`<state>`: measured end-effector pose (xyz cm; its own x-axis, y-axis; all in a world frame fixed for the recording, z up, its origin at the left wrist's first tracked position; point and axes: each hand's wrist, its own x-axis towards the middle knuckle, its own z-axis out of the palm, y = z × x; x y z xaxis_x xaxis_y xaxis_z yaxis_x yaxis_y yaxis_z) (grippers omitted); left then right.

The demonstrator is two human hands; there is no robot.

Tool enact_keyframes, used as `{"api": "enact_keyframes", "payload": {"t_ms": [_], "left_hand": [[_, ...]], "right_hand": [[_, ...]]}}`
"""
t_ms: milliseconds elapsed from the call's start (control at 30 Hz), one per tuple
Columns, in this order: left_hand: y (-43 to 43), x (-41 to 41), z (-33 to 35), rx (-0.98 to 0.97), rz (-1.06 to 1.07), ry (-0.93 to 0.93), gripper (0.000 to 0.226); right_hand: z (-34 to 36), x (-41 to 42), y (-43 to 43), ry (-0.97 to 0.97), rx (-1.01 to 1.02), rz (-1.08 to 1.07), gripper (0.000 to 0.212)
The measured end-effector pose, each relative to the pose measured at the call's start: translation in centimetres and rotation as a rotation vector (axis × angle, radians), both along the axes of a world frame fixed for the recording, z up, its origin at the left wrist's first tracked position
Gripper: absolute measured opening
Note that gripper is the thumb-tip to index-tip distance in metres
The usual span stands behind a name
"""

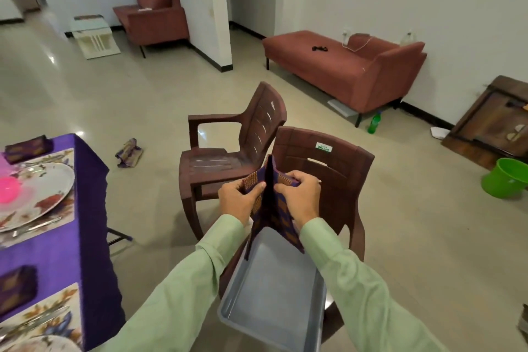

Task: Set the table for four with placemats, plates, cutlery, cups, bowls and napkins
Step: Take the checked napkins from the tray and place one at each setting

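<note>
- Napkin (270, 208), purple with orange checks: hanging upright over the far end of the grey tray (274, 294).
- Left hand (238, 198): pinching the napkin's left fold between thumb and curled fingers, above the tray's far end.
- Right hand (300, 197): gripping the right fold likewise, just beside the left hand.
- Tray: lying on the seat of a brown chair (340, 168), whose back is standing just beyond it.
- Second chair (228, 163): standing beyond the tray, to its left.
- Table (85, 208), purple-clothed: standing left of the tray, carrying a placemat (67, 208), plate (43, 180), pink bowl (8, 190), cutlery (37, 227) and folded napkin (27, 148).
- Crumpled napkin (128, 151): lying on the floor, far left of the tray.
</note>
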<state>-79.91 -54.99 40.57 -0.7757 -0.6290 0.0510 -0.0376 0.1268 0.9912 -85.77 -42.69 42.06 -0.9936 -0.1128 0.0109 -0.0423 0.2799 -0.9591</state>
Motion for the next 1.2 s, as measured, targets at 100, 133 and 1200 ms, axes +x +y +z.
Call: {"api": "enact_keyframes", "payload": {"t_ms": [100,133,1200], "left_hand": [[-1.3,0.6,-0.1,-0.027,-0.022,-0.011,0.014],[-1.7,0.9,-0.1,-0.022,-0.02,-0.021,0.015],[-11.7,4.8,4.0,0.163,-0.39,0.019,0.031]], "right_hand": [[0.5,1.7,-2.9,0.016,-0.029,0.069,0.02],[0.6,2.1,-3.6,0.004,-0.049,0.112,0.025],[2.7,0.0,-5.6,-0.183,-0.489,0.433,0.026]]}}
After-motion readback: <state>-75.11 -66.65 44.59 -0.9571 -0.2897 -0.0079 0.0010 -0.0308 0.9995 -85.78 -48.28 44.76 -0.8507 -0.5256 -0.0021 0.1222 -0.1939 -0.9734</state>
